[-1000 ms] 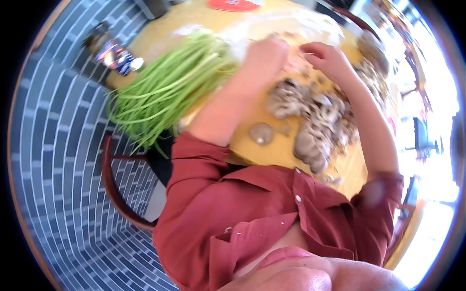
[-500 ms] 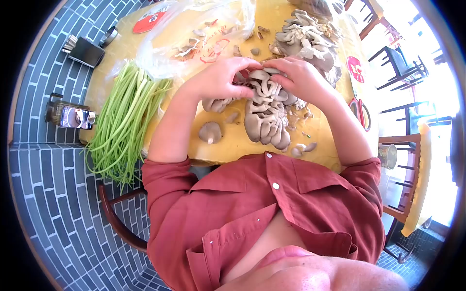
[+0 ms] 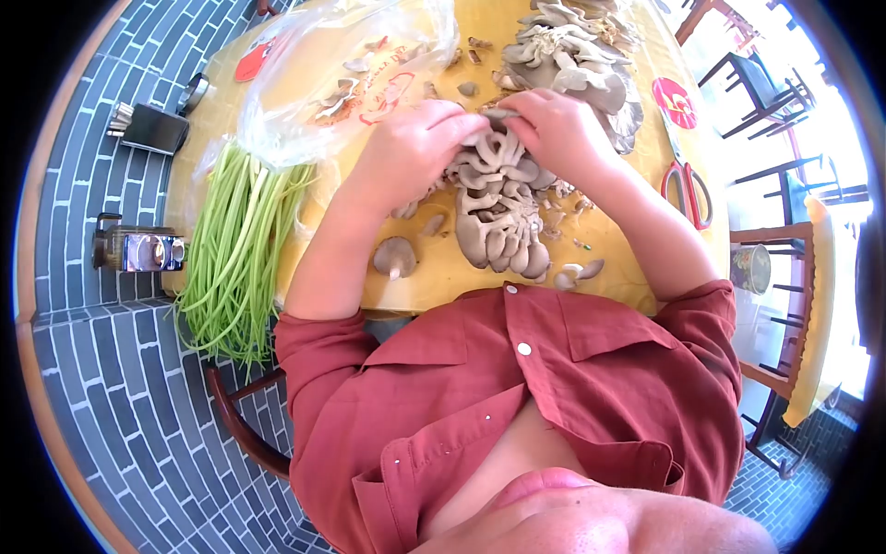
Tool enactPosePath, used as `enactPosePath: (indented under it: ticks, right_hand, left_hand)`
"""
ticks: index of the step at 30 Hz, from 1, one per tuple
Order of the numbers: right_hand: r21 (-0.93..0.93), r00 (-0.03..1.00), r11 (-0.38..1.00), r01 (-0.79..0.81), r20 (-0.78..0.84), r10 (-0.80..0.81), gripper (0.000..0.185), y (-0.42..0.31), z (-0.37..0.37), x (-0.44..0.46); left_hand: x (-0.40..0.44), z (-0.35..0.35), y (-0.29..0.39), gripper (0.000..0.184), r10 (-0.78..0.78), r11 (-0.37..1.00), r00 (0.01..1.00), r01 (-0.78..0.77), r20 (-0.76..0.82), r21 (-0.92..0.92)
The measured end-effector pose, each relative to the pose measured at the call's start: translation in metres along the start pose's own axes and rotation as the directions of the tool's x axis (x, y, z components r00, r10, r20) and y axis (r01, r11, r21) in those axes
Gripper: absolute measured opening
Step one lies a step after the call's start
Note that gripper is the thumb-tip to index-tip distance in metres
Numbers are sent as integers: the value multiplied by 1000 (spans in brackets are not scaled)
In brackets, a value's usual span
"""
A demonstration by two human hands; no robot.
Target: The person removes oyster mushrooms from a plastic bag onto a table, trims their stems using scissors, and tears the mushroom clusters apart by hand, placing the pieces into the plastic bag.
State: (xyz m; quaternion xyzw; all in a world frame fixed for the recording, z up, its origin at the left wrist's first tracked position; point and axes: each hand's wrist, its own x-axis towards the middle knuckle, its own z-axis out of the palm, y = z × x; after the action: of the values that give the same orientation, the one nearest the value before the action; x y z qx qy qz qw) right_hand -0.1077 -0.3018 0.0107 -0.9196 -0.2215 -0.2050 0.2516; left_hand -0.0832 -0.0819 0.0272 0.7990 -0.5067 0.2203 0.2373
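A clump of grey oyster mushrooms [image 3: 498, 226] lies on the yellow table in front of me, its pale stems bunched toward the top. At its far end both hands meet. My left hand [image 3: 420, 143] has its fingers closed at an oyster mushroom [image 3: 499, 114]. From the other side my right hand [image 3: 558, 129] pinches the same mushroom between thumb and fingers. The fingertips partly hide it. A larger oyster mushroom cluster [image 3: 577, 65] sits just beyond my right hand. Nearer to me lies a single mushroom cap [image 3: 395, 257], with small loose pieces [image 3: 579, 272] at the right.
Left of the hands lie a clear plastic bag [image 3: 341, 74] with scraps and a bundle of green stalks [image 3: 245, 249]. Red-handled scissors [image 3: 686, 194] rest at the right. A glass mug [image 3: 115, 247], a phone [image 3: 155, 253] and a black holder [image 3: 155, 127] stand along the left edge.
My left hand's fingers have closed in from a more open curl, and my right hand has drawn into a pinch on the mushroom. The whole view has shifted slightly.
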Motion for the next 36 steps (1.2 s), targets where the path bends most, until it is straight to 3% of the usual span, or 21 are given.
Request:
enactPosePath:
  ticks: [4, 8, 11, 14, 16, 18, 19, 20, 22, 23, 25, 26, 27, 28, 29, 32, 35, 36]
  right_hand:
    - [66, 987, 996, -52, -151, 62, 17, 5, -1, 4]
    - [70, 983, 982, -178, -29, 180, 18, 3, -4, 5]
    - [5, 990, 997, -76, 118, 75, 22, -11, -8, 1]
    - [93, 979, 979, 184, -106, -174, 32, -14, -13, 6]
    - [397, 999, 917, 21, 25, -33, 49, -16, -22, 8]
    - [657, 993, 748, -97, 109, 34, 55, -19, -24, 8]
    - [700, 988, 705, -116, 156, 7, 62, -22, -25, 7]
    - [693, 978, 701, -171, 203, 39, 64, -24, -26, 4]
    - [678, 952, 684, -267, 294, 80, 67, -31, -23, 2]
    - [689, 945, 648, -323, 277, 176, 70, -31, -13, 0]
    - [547, 912, 735, -401, 312, 266, 58, -40, -16, 1]
    - [506, 939, 791, -344, 207, 275, 48, -44, -14, -2]
    - [534, 896, 722, -440, 318, 311, 40, -42, -14, 0]
    - [671, 939, 657, -343, 226, 259, 30, -34, -1, -4]
    - [514, 919, 764, -390, 275, 283, 26, -45, -18, 1]
    - [362, 950, 898, -251, 272, 156, 20, -44, -19, -1]
    - [278, 943, 928, -246, 289, 164, 14, -53, -25, 1]
    - [256, 969, 952, -168, 222, 111, 12, -51, -25, 1]
  left_hand:
    - [5, -21, 0, 30, 137, 957, 941, -46, -310, 286]
    - [4, -35, -10, 27, 190, 904, 877, 18, -441, 427]
    - [8, -30, -12, 23, 105, 974, 867, 11, -488, 228]
    - [10, -20, -9, 24, 68, 993, 879, -12, -473, 119]
    - [10, -12, -5, 23, 50, 998, 882, -26, -469, 59]
    - [8, -4, -1, 22, -87, 996, 873, 61, -480, -69]
    - [5, -2, 2, 22, -144, 989, 868, 110, -475, -99]
    - [5, 0, 5, 23, -202, 979, 860, 162, -468, -125]
    - [8, 1, 9, 25, -1, 999, 896, 20, -444, 37]
    - [8, -2, 9, 26, 96, 990, 904, -42, -416, 137]
    - [7, 0, 11, 33, 156, 985, 903, -114, -401, 127]
    - [7, -1, 15, 29, 160, 982, 901, -105, -403, 155]
    - [7, -3, 19, 26, 140, 985, 902, -86, -408, 148]
    - [9, -3, 14, 27, 212, 971, 881, -140, -424, 195]
    - [6, -3, 13, 27, 240, 953, 884, -135, -402, 271]
    - [3, -6, 17, 29, 177, 960, 885, -59, -430, 274]
    - [2, -13, 10, 30, 152, 959, 891, -28, -428, 281]
    - [2, -13, 5, 31, 131, 965, 880, -7, -456, 263]
